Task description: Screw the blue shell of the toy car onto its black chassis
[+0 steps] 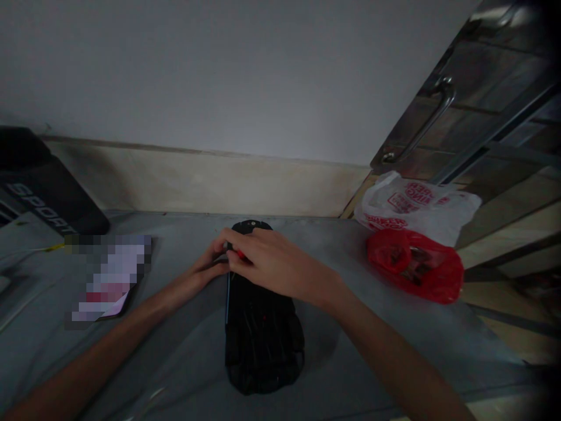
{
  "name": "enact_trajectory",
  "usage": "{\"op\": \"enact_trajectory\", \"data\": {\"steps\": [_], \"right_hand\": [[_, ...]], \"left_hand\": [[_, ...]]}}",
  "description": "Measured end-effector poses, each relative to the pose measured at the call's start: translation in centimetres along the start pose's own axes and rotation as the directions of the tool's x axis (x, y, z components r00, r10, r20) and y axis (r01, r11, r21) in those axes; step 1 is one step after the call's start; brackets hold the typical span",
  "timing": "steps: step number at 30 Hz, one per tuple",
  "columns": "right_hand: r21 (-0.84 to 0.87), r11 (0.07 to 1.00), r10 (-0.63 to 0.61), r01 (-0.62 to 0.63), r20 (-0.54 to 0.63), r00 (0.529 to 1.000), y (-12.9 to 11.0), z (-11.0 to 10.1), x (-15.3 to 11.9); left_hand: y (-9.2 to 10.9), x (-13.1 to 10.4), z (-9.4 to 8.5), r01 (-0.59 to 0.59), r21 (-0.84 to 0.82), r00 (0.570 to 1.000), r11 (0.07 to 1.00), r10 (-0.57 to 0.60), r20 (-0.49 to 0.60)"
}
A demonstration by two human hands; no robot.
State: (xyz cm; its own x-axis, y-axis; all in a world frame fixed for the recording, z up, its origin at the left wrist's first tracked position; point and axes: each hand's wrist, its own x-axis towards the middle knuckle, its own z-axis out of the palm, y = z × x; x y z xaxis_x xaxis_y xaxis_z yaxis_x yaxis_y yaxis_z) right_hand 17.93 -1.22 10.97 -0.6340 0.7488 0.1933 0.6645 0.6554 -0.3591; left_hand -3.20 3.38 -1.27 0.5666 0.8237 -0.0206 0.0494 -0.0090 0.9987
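A black object shaped like a toy car (263, 339) lies lengthwise on the grey table in front of me, its ridged surface facing up. Over its far half, my right hand (280, 263) is closed on a small red-and-dark thing (239, 255). Only a bit of that thing shows between the fingers, so its kind cannot be made out. My left hand (214, 254) sits at the left side of the black object, fingers bent together and meeting the right fingertips. What the left fingers grip is hidden.
A phone (116, 278) with a lit, blurred screen lies left, near a dark bottle marked SPORT (48, 187) and white cables (26, 304). Right stand a white plastic bag (421, 204) and a red plastic bag (416, 266). A wall (197, 175) borders the table's far edge.
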Motion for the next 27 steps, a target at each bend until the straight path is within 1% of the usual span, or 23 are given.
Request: {"op": "enact_trajectory", "data": {"steps": [3,5,9,12,15,18,20,24,27], "right_hand": [[0.03,0.999,-0.041,0.042,-0.006,0.999,0.0,-0.2,-0.1],[0.042,0.998,-0.052,0.053,-0.018,0.998,-0.1,-0.1,-0.1],[0.002,1.0,-0.01,0.01,-0.011,1.0,0.0,0.2,0.1],[-0.014,1.0,-0.014,0.013,-0.022,1.0,0.0,0.3,0.2],[-0.017,1.0,-0.026,0.026,-0.03,0.999,0.0,0.3,0.2],[-0.069,0.998,0.008,-0.011,-0.039,0.999,0.0,0.2,0.1],[-0.086,0.996,0.017,-0.019,-0.028,0.999,0.0,0.1,0.1],[-0.038,0.999,-0.019,0.018,-0.02,1.0,-0.1,0.1,0.1],[-0.055,0.998,-0.002,0.0,-0.038,0.999,0.0,0.4,0.1]], "left_hand": [[0.2,-0.1,0.1,0.013,0.045,1.0,0.999,-0.012,-0.016],[0.3,-0.2,0.2,0.009,0.031,1.0,0.999,-0.009,-0.013],[0.6,-0.3,0.5,0.025,-0.04,0.999,0.999,-0.025,-0.022],[1.0,-0.4,0.7,0.052,-0.043,0.998,0.998,-0.053,-0.027],[1.1,-0.4,0.8,0.052,-0.039,0.998,0.998,-0.054,-0.038],[1.0,-0.4,0.9,0.045,-0.046,0.997,0.998,-0.048,-0.064],[1.0,-0.4,0.9,0.037,-0.053,0.998,0.998,-0.04,-0.058],[1.3,-0.5,0.8,0.02,-0.003,0.999,1.0,-0.02,-0.038],[1.4,-0.7,0.8,0.013,0.03,0.999,0.999,-0.012,-0.048]]}}
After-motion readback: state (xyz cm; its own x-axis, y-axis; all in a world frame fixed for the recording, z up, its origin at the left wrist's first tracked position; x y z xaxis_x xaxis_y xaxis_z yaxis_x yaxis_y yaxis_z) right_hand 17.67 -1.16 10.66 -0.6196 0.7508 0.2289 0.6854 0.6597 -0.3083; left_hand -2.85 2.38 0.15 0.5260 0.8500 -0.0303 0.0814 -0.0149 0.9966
